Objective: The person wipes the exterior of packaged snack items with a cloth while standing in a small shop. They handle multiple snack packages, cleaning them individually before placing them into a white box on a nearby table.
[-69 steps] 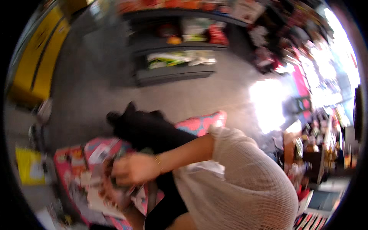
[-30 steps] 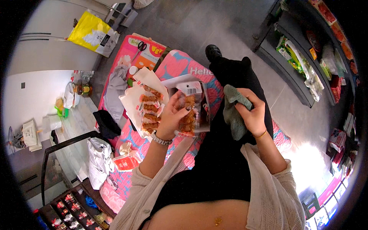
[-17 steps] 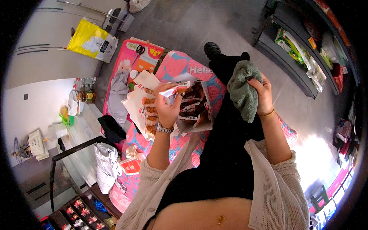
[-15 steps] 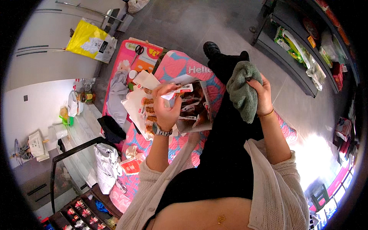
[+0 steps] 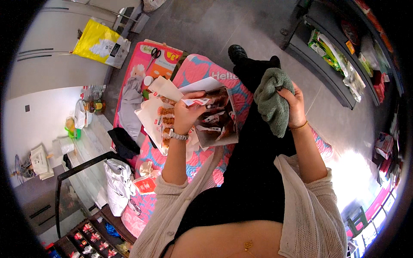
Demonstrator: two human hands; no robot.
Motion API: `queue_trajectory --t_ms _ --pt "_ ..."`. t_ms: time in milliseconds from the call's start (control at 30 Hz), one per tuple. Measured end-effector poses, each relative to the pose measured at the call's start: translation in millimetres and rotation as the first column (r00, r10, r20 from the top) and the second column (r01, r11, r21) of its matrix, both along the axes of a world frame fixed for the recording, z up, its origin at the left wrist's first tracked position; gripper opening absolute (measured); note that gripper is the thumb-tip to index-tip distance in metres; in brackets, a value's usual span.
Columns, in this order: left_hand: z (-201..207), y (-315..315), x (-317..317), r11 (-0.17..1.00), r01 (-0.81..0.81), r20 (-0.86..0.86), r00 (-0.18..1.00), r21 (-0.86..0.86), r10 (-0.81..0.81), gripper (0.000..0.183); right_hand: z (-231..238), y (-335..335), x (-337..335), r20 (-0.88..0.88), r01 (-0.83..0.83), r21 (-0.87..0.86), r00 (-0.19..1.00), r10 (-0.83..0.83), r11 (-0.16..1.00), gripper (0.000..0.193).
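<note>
My left hand [image 5: 188, 112], a metal watch on its wrist, is at the left side of an open cardboard box [image 5: 215, 141]. Its fingers are closed round a small white-and-red packet [image 5: 197, 102] at the box's opening. Inside the box lie several wrapped brown pieces [image 5: 218, 117], with white labels or wrappers showing. Left of the box, brown fried-looking pieces [image 5: 165, 121] rest in white paper bags [image 5: 148, 115], partly hidden by my left hand. My right hand [image 5: 295, 106] grips a bunched grey-green cloth [image 5: 273, 96] above my leg, thumb on top.
Box and bags rest on a pink-and-blue patterned cover [image 5: 200, 69]. Scissors [image 5: 153, 56], a grey cloth [image 5: 131, 105] and a black cloth [image 5: 123, 142] lie around the far left. A white plastic bag [image 5: 117, 187] is nearer. Dark shelves [image 5: 320, 64] with packages stand at right.
My left hand has tilted and lowered, bringing the packet down to the box's opening. My right hand and the cloth have hardly moved.
</note>
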State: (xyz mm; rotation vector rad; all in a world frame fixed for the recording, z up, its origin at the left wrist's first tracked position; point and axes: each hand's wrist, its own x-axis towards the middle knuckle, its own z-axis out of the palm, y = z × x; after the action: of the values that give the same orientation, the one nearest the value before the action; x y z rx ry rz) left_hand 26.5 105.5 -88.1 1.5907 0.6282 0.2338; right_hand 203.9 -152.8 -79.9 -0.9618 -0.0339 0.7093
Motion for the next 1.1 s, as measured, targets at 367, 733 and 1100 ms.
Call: queue_trajectory --t_ms 367,733,1100 --pt "9 38 -14 0.801 0.278 -0.104 0.959 0.531 -0.264 0.021 2 1 0 -0.011 -0.006 0.001 1.0 0.006 1.0 0.027" --pt "-16 -13 30 0.204 0.501 -0.44 0.853 0.841 -0.282 0.012 11 5 -2 0.018 -0.041 -0.072 0.999 0.043 0.997 0.029" --pt "-83 97 -39 0.637 -0.258 -0.389 0.61 0.726 0.691 0.058 -7 1 5 0.044 -0.092 -0.004 0.995 0.092 0.996 0.027"
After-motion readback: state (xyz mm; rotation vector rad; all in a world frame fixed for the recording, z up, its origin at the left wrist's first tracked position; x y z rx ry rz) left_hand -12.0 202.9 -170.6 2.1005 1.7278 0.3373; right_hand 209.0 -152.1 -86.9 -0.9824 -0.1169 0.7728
